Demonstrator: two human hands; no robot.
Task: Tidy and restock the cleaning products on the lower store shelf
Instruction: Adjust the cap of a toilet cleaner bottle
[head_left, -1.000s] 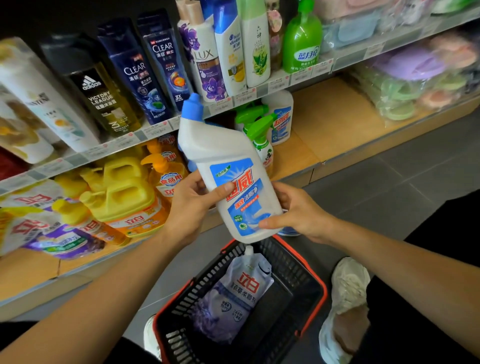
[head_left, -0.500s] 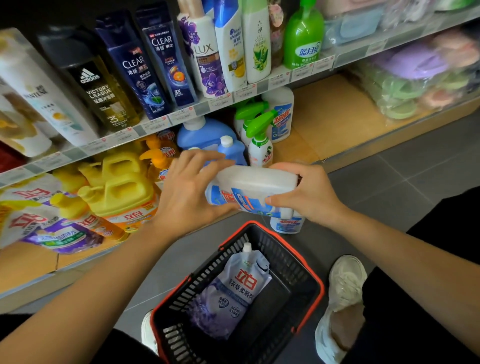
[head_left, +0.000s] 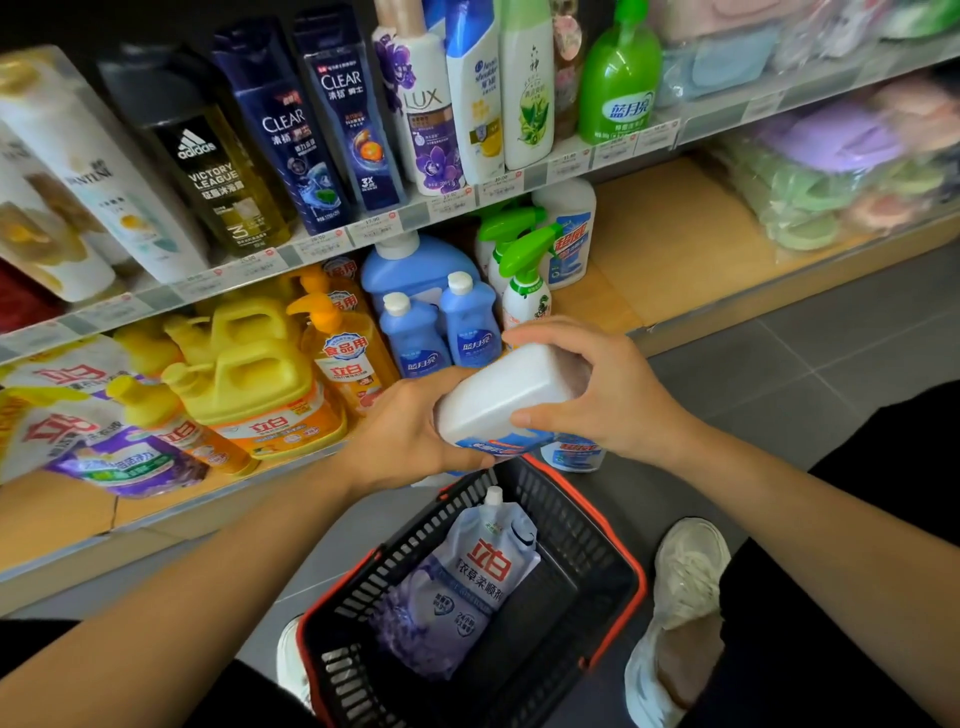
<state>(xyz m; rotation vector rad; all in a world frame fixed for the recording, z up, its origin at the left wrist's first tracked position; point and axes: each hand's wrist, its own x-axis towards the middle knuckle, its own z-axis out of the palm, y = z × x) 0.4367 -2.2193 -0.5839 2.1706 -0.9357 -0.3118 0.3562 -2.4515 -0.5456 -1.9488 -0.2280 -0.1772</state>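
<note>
White bottle (head_left: 501, 397) sideways between left hand (head_left: 410, 439), right hand (head_left: 610, 402) (basket (head_left: 643, 582) below).

Shop, prob. supermarket, price tags (head_left: 371, 224) on shelf edge (head_left: 415, 215), shampoo btls (head_left: 283, 135) in rows, shopping basket (head_left: 643, 587)

1. At ten o'clock, the dark bottle (head_left: 210, 176) reads "adidas VICTORY LEAGUE"; the white bottle (head_left: 98, 182) left of it, "PANTENE".
2. At eleven o'clock, two navy bottles (head_left: 344, 117) read "CLEAR"; the right one adds "3X".
3. At twelve o'clock: "LUX" on the purple-flowered bottle (head_left: 423, 111); "蓝月亮" on the green pump bottle (head_left: 618, 98).
4. At nine o'clock, the yellow jug (head_left: 254, 384) shows "立白"; the orange pump bottle (head_left: 345, 358), "食品用".
5. At six o'clock, the pouch (head_left: 467, 582) reads "立白".
</note>
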